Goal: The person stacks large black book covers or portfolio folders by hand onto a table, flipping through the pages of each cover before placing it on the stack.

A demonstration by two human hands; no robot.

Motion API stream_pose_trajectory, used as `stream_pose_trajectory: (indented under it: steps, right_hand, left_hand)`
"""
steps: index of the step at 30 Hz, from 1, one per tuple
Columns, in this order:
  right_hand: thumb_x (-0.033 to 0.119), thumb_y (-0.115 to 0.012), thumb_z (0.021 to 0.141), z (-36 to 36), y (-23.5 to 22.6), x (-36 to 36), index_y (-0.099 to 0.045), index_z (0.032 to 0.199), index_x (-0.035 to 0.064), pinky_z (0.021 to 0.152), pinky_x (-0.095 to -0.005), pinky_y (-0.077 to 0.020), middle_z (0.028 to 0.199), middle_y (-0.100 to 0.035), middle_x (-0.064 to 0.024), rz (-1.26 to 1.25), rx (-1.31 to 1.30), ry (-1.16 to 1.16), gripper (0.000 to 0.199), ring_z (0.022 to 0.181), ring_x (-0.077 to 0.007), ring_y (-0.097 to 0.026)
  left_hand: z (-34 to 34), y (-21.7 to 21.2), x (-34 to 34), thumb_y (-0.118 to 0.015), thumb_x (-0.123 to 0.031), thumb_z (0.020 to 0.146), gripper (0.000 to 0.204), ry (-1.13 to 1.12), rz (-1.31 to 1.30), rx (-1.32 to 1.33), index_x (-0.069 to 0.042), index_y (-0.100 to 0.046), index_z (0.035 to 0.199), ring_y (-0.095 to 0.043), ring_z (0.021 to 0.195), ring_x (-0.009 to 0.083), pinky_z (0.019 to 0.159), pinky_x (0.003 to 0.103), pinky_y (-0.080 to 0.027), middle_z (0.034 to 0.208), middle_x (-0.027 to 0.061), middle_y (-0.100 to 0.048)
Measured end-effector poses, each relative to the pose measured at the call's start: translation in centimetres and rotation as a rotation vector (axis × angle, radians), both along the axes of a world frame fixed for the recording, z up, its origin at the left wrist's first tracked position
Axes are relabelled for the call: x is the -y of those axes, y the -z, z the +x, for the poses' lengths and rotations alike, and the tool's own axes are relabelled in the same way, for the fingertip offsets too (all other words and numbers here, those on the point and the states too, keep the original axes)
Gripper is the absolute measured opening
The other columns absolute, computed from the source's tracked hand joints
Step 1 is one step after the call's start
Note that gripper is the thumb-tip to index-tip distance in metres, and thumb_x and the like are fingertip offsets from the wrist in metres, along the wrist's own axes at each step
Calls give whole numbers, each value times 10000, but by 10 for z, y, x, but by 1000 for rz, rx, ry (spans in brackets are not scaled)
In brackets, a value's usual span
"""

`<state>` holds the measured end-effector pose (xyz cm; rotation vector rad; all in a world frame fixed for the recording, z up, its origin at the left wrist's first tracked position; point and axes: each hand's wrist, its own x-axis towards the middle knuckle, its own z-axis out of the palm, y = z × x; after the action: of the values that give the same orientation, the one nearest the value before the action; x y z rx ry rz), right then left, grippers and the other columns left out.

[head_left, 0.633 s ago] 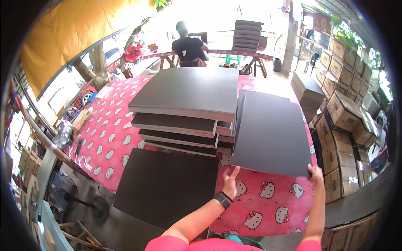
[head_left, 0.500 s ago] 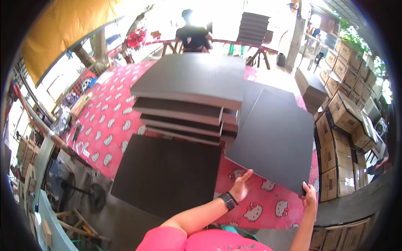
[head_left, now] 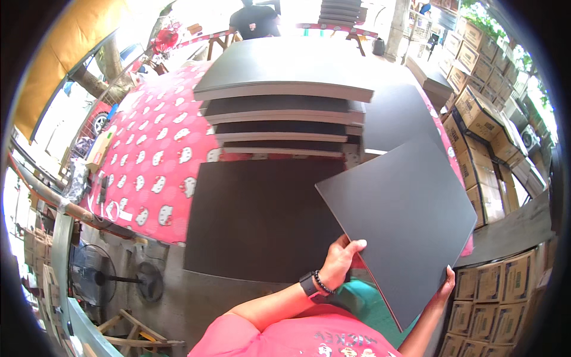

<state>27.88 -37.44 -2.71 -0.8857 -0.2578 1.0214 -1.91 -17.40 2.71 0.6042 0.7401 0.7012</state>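
A dark grey rectangular board (head_left: pixel 404 220) is tilted in front of me, held off the table between my two hands. My left hand (head_left: pixel 340 260) grips its left edge, thumb on top and fingers underneath. On the opposite edge, my right hand (head_left: pixel 445 284) closes round the rim, its fingers partly hidden behind the board. Left of it, a darker board (head_left: pixel 262 223) lies flat, overhanging the table's near edge. Beyond stands a tall stack of thick dark boards (head_left: pixel 285 68) with pale edges, in offset layers. Another grey board (head_left: pixel 399 116) lies to the right of the stack.
A pink patterned cloth (head_left: pixel 157 143) covers the table. Cardboard boxes (head_left: pixel 491 291) are piled along the right side. A black fan (head_left: pixel 95 275) stands on the floor at the left. Across the way, a person (head_left: pixel 254 22) is near another stack of boards (head_left: pixel 340 12).
The grey board has come up off the right side of the table, moved toward me and turned. My left hand has taken hold of its edge. The view has shifted.
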Motion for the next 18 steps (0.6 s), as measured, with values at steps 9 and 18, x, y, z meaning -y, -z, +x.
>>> stream_pose_trajectory:
  steps: [9,18]
  right_hand:
    - [44,-563,820,-310,30,-34,-461,1198,53,857,-371,-495,1104,-568,-66,-118,-220,155,392,978,-205,-575]
    - [241,-627,865,-349,-58,-41,-645,1040,26,867,-306,-468,970,-661,-75,-352,805,-1005,279,954,-148,-597]
  left_hand:
    - [-200,8,-77,-619,-215,796,283,-250,142,-418,18,-590,955,-519,931,155,843,324,-409,934,71,-593]
    - [-375,38,-207,-608,-134,832,221,-6,348,-365,34,-605,977,-628,743,172,626,274,-503,879,74,-638]
